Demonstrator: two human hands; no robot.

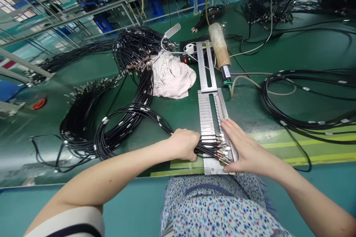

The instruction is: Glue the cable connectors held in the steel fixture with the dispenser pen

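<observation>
My left hand (184, 143) is closed around a bundle of thin black cables (130, 118) just left of a slotted metal fixture (209, 111) on the green bench. The cables' metal-tipped ends (219, 149) lie side by side across the fixture's near end. My right hand (244, 147) lies flat with fingers stretched out, resting on the fixture's right rail and against those tips. The cables loop back to the left in coils.
A crumpled pale cloth (172, 76) lies behind the coils. A wrapped cylindrical tool (219, 46) and a small lamp (172, 31) sit at the back. More black cable loops (300, 118) lie to the right, and shelving (69, 3) stands at far left.
</observation>
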